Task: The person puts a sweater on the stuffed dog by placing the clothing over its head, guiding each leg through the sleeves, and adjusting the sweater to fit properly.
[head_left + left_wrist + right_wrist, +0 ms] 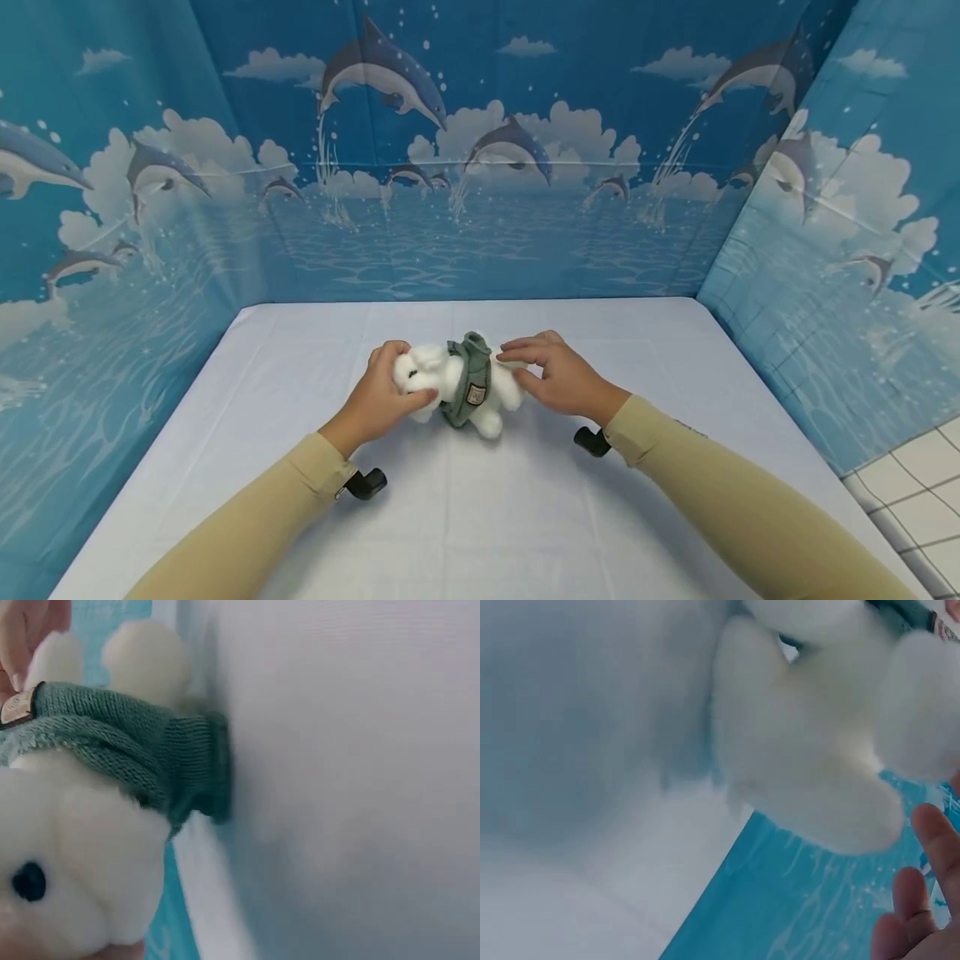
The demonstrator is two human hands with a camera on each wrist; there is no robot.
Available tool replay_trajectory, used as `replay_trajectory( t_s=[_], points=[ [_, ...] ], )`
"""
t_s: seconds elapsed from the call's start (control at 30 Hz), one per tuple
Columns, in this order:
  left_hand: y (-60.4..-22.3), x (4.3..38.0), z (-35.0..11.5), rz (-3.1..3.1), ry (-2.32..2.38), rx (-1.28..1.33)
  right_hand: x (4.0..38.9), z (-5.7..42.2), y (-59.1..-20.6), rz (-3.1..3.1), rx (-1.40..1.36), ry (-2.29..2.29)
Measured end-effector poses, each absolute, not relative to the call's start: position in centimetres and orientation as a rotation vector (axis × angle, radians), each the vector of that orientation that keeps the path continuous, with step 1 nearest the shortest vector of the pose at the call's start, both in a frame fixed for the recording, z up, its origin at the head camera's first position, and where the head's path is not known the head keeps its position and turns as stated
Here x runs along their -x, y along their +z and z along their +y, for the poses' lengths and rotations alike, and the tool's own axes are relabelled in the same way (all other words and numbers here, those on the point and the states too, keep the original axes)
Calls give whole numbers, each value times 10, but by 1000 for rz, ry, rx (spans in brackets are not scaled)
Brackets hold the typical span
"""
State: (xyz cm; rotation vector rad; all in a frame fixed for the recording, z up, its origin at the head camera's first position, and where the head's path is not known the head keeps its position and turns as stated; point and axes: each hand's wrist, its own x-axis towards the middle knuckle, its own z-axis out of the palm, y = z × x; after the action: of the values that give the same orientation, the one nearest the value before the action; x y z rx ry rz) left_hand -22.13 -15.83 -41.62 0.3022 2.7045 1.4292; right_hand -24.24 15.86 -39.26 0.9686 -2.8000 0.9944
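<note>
A white plush toy [504, 385] in a green knitted sweater [471, 375] lies on its side, head to the left, above or on the white table. My left hand [378, 390] grips its head between thumb and fingers. At the legs, my right hand [566, 377] has its fingers loosely extended; the head view does not settle whether they touch the fur. In the left wrist view, the sweater [105, 735] carries a small brown label [18, 709], and the toy's dark nose or eye shows. The right wrist view has the fingers [937, 840] spread beside the white legs [810, 765].
A white cloth [517, 517] covers the table. Blue curtains [480, 242] printed with dolphins stand along its back and sides. A small black device [366, 483] is at the left wrist, another [592, 442] at the right. Pale floor tiles [926, 458] show at lower right.
</note>
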Motion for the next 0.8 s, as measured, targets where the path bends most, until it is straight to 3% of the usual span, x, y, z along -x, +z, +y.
replay_trajectory(
  t_s=[0.4, 0.8],
  points=[
    [-429, 220, -172, 2692, 1106, -262, 256, 153, -405, -2997, -1209, 727],
    [-419, 221, -166, 2710, 801, -245, 258, 148, -419, -3004, -1201, 677]
  ],
)
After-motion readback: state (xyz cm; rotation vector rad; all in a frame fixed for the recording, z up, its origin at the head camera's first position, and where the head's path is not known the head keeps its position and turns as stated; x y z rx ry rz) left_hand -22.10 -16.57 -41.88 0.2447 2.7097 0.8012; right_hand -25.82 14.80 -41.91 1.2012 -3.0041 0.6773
